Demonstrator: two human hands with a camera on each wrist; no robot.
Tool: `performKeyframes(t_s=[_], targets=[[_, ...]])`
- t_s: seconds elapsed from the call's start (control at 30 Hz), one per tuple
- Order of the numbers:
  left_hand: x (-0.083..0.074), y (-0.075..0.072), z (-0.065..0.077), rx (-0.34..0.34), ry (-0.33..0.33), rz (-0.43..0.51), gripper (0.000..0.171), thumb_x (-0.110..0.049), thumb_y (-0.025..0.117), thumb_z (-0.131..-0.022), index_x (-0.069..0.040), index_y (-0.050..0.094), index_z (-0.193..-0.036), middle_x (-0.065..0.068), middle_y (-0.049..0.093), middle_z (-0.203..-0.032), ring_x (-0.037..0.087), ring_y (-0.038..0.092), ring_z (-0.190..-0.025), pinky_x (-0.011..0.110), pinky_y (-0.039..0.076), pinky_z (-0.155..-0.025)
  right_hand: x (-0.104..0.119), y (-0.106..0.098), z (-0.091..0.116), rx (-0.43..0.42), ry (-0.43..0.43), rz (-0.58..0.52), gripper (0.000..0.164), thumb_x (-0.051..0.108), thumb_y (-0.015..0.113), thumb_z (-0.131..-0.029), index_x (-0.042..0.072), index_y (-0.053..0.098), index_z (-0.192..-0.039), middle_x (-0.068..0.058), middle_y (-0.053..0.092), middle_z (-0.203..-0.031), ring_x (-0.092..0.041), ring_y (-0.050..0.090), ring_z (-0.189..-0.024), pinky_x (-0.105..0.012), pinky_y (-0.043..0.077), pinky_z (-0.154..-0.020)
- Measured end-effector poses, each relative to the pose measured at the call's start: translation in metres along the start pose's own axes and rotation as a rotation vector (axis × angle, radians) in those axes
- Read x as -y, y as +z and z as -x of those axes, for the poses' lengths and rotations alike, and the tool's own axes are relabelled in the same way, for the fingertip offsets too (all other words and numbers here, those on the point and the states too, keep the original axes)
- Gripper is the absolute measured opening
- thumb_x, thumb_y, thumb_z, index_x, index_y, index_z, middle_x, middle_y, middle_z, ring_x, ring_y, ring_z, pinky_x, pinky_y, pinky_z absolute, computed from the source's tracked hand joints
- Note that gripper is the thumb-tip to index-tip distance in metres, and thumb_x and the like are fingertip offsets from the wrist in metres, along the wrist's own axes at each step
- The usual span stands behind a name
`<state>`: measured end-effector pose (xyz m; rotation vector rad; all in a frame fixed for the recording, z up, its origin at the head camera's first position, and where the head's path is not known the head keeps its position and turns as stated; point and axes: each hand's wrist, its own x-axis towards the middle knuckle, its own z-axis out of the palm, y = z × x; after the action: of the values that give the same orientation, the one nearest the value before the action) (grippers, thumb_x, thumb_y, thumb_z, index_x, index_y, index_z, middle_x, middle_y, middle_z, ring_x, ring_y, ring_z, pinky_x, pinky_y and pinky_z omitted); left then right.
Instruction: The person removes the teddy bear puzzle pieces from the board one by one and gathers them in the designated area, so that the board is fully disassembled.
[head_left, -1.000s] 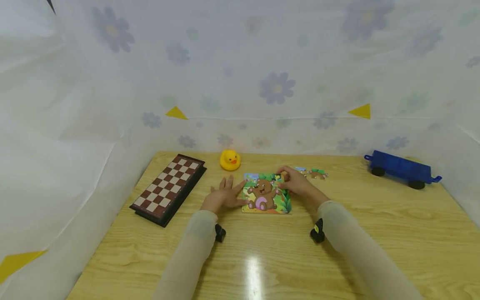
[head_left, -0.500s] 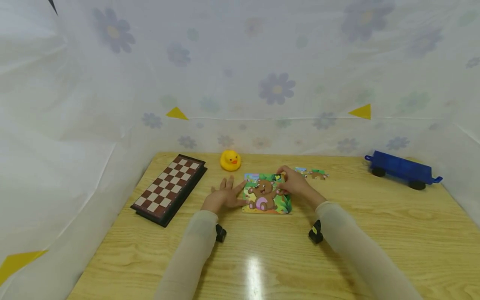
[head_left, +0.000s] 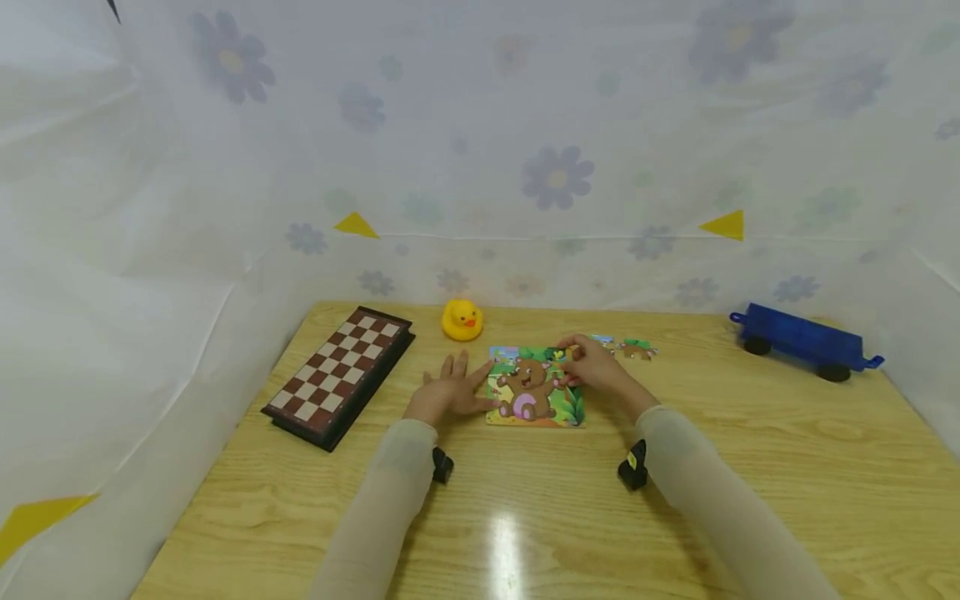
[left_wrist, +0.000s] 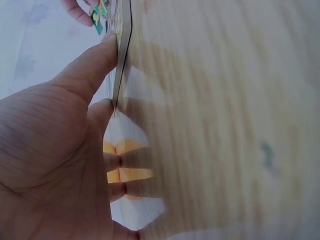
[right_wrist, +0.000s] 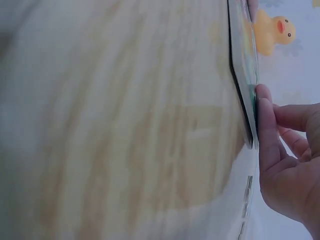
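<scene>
On the wooden tabletop [head_left: 585,508], the spread left hand [head_left: 450,393] touches the bear puzzle [head_left: 528,387] at its left edge; the right hand [head_left: 600,367] pinches a piece [left_wrist: 97,24] near the far right corner, seemingly fitting it, which calls for careful alignment

Chessboard [head_left: 339,373] left of puzzle [head_left: 531,390], duck [head_left: 462,322] behind, wagon [head_left: 801,337] right, apparently pieces [head_left: 637,350] between puzzle and wagon

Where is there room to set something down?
Bare tabletop lies between the blue wagon and the right sleeve, and between that and the left sleeve, nearer than the bear puzzle. It's crowded at the puzzle: left hand and right hand touch it, with loose pieces beside the right hand.
</scene>
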<state>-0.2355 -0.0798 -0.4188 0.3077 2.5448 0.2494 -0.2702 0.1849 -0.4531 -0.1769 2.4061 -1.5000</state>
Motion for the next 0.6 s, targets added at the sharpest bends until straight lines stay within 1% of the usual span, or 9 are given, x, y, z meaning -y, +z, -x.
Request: performKeyframes(t_s=[0.1, 0.27, 0.43, 0.6], targets=[[0.001, 0.000, 0.000, -0.004, 0.003, -0.003, 0.079, -0.063, 0.046, -0.089, -0.038, 0.005, -0.152, 0.011, -0.012, -0.158, 0.033, -0.011, -0.143, 0.066, 0.001, -0.107, -0.003, -0.003, 0.000, 0.025, 0.015, -0.083, 0.040, -0.001, 0.054, -0.093, 0.000, 0.046, -0.132, -0.009, 0.042, -0.084, -0.014, 0.064, -0.064, -0.026, 0.055, -0.058], [0.000, 0.000, 0.000, -0.004, 0.010, -0.007, 0.079, -0.064, 0.047, -0.089, -0.038, 0.006, -0.152, 0.012, -0.012, -0.158, 0.034, -0.010, -0.143, 0.067, 0.002, -0.107, -0.009, -0.009, 0.001, 0.031, 0.063, -0.178, 0.045, 0.001, 0.055, -0.094, 0.002, 0.044, -0.138, -0.013, 0.056, -0.094, -0.014, 0.066, -0.067, -0.026, 0.056, -0.062], [0.000, 0.001, -0.001, -0.016, 0.009, -0.003, 0.080, -0.063, 0.048, -0.089, -0.036, 0.008, -0.152, 0.013, -0.009, -0.158, 0.035, -0.008, -0.144, 0.068, 0.004, -0.107, -0.013, -0.014, 0.002, 0.030, 0.086, -0.273, 0.048, 0.005, 0.055, -0.095, 0.005, 0.043, -0.141, -0.009, 0.063, -0.087, -0.013, 0.068, -0.068, -0.024, 0.055, -0.061], [0.000, 0.001, 0.000, -0.012, 0.007, -0.004, 0.080, -0.064, 0.047, -0.089, -0.038, 0.006, -0.152, 0.012, -0.011, -0.158, 0.034, -0.010, -0.143, 0.067, 0.003, -0.107, -0.015, -0.018, 0.005, 0.036, 0.072, -0.334, 0.049, 0.007, 0.055, -0.095, 0.004, 0.042, -0.142, -0.005, 0.065, -0.087, -0.012, 0.069, -0.073, -0.021, 0.055, -0.061]])
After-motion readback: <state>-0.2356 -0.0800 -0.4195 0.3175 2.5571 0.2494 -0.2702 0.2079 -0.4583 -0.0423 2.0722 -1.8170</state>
